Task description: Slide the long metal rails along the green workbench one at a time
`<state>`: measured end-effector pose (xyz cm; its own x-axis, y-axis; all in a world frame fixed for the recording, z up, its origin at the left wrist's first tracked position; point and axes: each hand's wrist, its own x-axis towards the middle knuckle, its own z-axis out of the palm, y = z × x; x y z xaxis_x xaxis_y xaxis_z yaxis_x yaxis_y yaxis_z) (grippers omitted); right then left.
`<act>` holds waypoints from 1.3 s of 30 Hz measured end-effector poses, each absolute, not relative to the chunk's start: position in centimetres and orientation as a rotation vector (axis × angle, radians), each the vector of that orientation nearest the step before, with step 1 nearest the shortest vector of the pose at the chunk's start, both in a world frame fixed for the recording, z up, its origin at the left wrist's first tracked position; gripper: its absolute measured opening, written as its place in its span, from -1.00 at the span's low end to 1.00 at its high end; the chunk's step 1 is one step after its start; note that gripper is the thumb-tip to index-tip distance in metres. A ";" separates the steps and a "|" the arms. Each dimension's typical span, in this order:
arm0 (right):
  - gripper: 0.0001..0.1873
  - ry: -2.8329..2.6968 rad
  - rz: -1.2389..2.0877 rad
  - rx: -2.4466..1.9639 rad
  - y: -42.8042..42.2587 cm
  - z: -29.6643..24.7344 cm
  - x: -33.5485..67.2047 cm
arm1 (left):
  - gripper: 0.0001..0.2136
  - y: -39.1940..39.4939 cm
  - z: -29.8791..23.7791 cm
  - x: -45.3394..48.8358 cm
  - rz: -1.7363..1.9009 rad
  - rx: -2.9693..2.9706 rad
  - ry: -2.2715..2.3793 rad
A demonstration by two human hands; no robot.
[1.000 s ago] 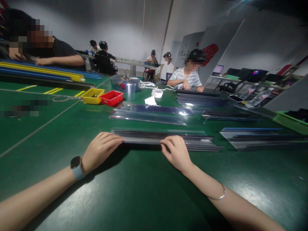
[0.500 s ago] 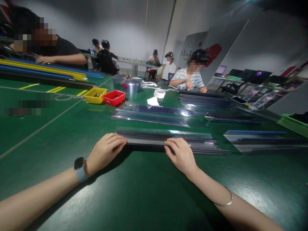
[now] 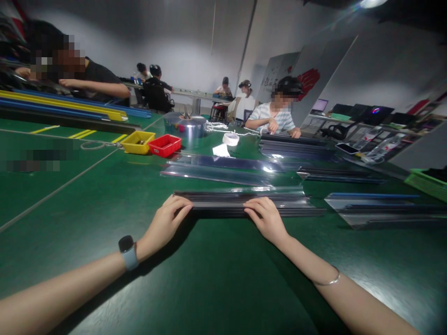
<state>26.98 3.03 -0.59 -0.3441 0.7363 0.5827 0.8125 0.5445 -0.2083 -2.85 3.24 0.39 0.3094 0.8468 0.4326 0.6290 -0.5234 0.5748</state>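
Note:
In front of me lies a long dark strip with clear plastic (image 3: 220, 203), its length running left to right on the green table (image 3: 216, 270). My left hand (image 3: 172, 215) pinches its near edge at the left end, thumb below and fingers on top. Farther right along the same edge, my right hand (image 3: 266, 218) grips it in a similar pinch. Beyond it rest clear plastic strips (image 3: 223, 174). More dark-edged clear strips (image 3: 380, 207) lie to the right.
A yellow bin (image 3: 138, 142) and a red bin (image 3: 165, 145) stand beyond my left hand, near a large roll of clear film (image 3: 185, 125). A tape roll (image 3: 231, 139) sits behind the strips. Co-workers sit across the table; one handles dark strips (image 3: 296, 144).
My left hand has moved right along with the strip's left end. My right hand has shifted slightly right. The co-worker at the far left has raised a hand.

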 end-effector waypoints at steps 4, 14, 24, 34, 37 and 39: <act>-0.81 -2.129 -0.181 -1.269 3.3 -0.6 27.6 | -0.81 4.3 0.2 -2.7 0.976 2.509 1.386; -0.80 -2.081 -0.252 -1.310 2.7 -0.3 27.3 | -0.72 4.2 0.3 -3.2 0.792 2.973 1.235; -0.82 -2.048 -0.214 -1.299 3.1 -0.6 27.6 | -0.77 4.2 0.3 -3.4 0.991 2.854 1.227; -0.81 -2.071 -0.307 -1.348 2.9 -0.2 27.5 | -0.82 4.6 0.1 -3.7 1.009 2.756 1.222; -0.79 -2.081 -0.344 -1.386 3.0 -0.1 27.6 | -0.81 4.5 0.0 -3.8 1.007 2.752 1.218; -0.79 -2.082 -0.354 -1.409 3.1 -0.1 27.7 | -0.81 4.5 -0.1 -3.8 0.995 2.757 1.221</act>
